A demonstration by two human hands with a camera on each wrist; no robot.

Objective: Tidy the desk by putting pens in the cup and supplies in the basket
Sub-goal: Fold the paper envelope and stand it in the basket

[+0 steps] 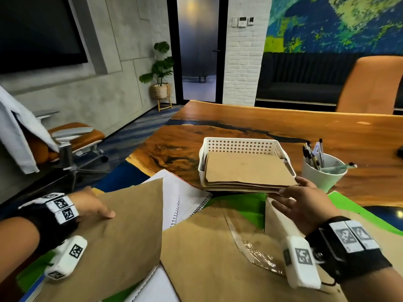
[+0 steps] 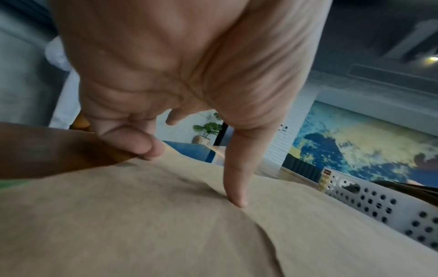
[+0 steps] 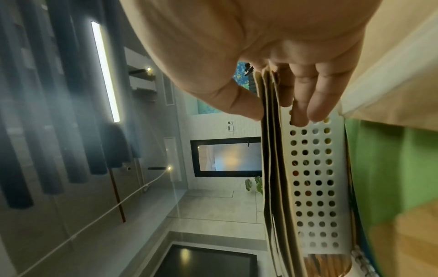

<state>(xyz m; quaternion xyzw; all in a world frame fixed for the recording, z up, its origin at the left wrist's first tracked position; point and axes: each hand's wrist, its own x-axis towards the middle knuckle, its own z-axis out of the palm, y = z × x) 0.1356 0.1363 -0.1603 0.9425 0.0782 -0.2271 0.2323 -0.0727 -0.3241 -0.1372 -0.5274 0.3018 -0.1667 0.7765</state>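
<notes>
A white perforated basket (image 1: 239,147) stands mid-desk with a stack of brown envelopes (image 1: 248,171) lying in it and overhanging its near wall. My right hand (image 1: 292,188) pinches the stack's near right corner, thumb on top and fingers beneath. In the right wrist view the thumb and fingers (image 3: 317,105) close on the envelope stack (image 3: 270,168) beside the basket wall (image 3: 312,178). My left hand (image 1: 102,209) grips another brown envelope (image 1: 122,236) lifted at the near left, thumb (image 2: 234,187) pressing its top face (image 2: 166,224). A white cup (image 1: 325,177) with several pens stands to the right of the basket.
An open spiral notebook (image 1: 185,199) lies under the lifted envelope. A large brown envelope (image 1: 207,258) and green folders (image 1: 239,205) cover the near desk. Orange chairs stand at the far right (image 1: 370,83) and left (image 1: 76,136). The desk's left edge drops off beside the basket.
</notes>
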